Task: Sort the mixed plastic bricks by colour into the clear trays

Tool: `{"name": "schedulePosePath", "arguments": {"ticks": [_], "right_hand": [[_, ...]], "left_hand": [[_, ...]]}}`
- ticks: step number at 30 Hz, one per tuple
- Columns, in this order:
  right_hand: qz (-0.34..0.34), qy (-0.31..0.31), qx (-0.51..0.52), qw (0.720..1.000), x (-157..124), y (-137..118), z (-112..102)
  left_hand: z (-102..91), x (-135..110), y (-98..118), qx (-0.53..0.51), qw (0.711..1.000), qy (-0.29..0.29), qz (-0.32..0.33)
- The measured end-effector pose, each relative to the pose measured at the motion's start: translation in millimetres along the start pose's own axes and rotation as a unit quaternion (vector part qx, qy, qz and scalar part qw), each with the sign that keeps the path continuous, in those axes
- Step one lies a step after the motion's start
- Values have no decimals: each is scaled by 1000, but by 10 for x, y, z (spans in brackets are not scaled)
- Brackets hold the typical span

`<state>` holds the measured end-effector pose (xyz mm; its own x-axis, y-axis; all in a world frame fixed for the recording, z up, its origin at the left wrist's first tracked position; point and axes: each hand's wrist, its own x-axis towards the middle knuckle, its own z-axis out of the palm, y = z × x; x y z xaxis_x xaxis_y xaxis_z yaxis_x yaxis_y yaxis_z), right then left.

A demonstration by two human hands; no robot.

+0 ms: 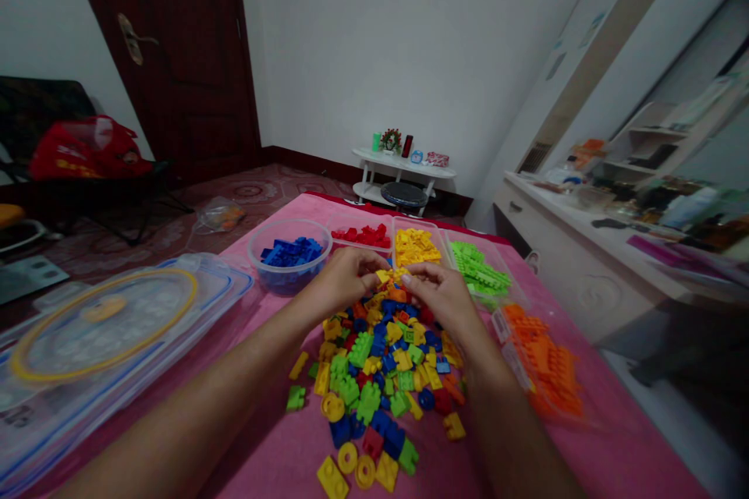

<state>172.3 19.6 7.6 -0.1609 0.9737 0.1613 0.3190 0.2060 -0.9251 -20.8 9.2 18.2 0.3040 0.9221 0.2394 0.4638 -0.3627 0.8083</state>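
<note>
A heap of mixed plastic building blocks (380, 374) in several colours lies on a pink cloth (281, 452). Both hands meet at the heap's far edge. My left hand (342, 281) and my right hand (441, 292) pinch together on a small yellow block (386, 275) between their fingertips. Beyond them stand sorted containers: a round bowl of blue blocks (289, 253), a tray of red blocks (363, 235), a tray of yellow blocks (415, 245) and a tray of green blocks (480, 267). A container of orange blocks (541, 362) sits to the right.
Clear plastic lids (105, 327) with a yellow ring lie stacked at the left. A white dresser (585, 249) stands close on the right. A small white table (403, 168), a dark door (175, 47) and a red bag (87, 148) are farther off.
</note>
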Motion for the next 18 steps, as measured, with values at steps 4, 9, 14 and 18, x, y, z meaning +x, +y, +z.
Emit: {"name": "schedulePosePath", "arguments": {"ticks": [4,9,14,18], "right_hand": [[51,-31,155,986,-33,-17,127],[60,-80,176,979,-92,-57,214],[70,-93,153,981,-136,-64,230],[75,-86,72,991,42,-18,77]], "left_hand": [[97,10,15,-112,993,32,-7],[113,-17,53,-28,998,53,-6],[70,-34,48,72,996,55,17],[-9,5,-28,107,993,55,18]]}}
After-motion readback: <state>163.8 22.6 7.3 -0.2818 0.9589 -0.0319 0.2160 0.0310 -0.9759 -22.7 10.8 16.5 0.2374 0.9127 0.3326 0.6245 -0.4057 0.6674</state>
